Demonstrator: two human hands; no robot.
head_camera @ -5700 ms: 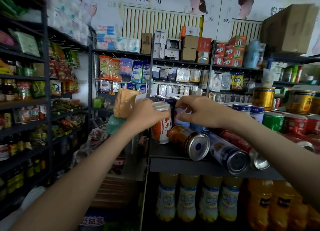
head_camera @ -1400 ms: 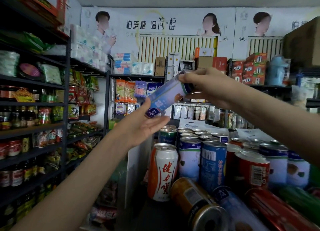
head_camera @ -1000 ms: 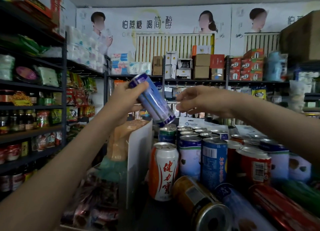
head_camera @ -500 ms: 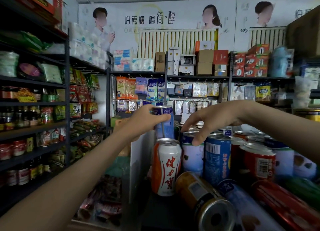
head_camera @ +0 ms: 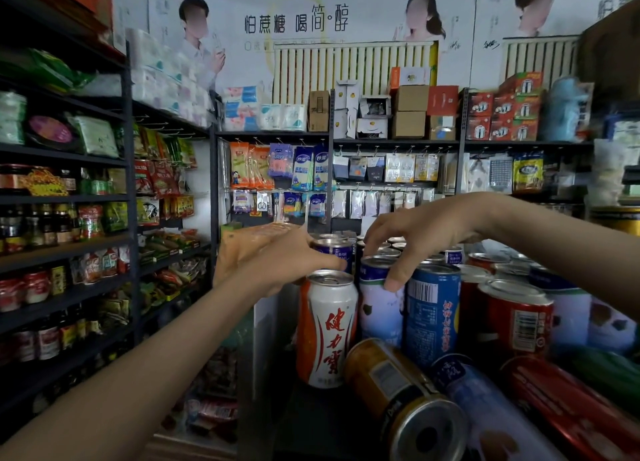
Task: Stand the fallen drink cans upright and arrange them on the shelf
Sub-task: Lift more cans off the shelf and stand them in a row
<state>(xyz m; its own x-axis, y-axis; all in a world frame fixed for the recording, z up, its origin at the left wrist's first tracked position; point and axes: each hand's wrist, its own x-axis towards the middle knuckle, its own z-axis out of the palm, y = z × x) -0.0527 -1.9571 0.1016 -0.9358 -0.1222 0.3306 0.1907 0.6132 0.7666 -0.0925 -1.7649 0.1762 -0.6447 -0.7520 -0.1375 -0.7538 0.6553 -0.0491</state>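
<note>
Left hand (head_camera: 277, 266) curls its fingers round a small blue can (head_camera: 334, 249), upright at centre frame, just behind the white-and-orange can (head_camera: 329, 329). Right hand (head_camera: 422, 235) is spread and loose and grips nothing. Its thumb tip touches the upper wall of the pale can (head_camera: 379, 308), and the other fingers hang over the can tops in the rows behind.

Fallen cans sit lower right of frame, below both your hands and nearer the camera. The gold can (head_camera: 391, 381) lies on its side, long axis running from centre frame down toward lower right, concave base facing you. Its far end is tucked by the foot of the blue barcode can (head_camera: 433, 315). Right of it lie a blue-purple can (head_camera: 485, 401), a red can (head_camera: 568, 401) and a green one (head_camera: 609, 367), roughly parallel.

Your right hand is nearer, almost straight above the gold can. Your left would have to reach round the white-and-orange can.

Room looks tight:
- The upright rows are packed, with no gap visible.
- Bare dark shelf (head_camera: 311, 422) shows only at lower centre, in front of the white-and-orange can.
- A pale end panel (head_camera: 266, 339) closes the left side.
- The front edge can't be made out.

Likely next you'll seat the blue can, let go, then tip the gold can's far end up. It's round, so it may roll forward.
</note>
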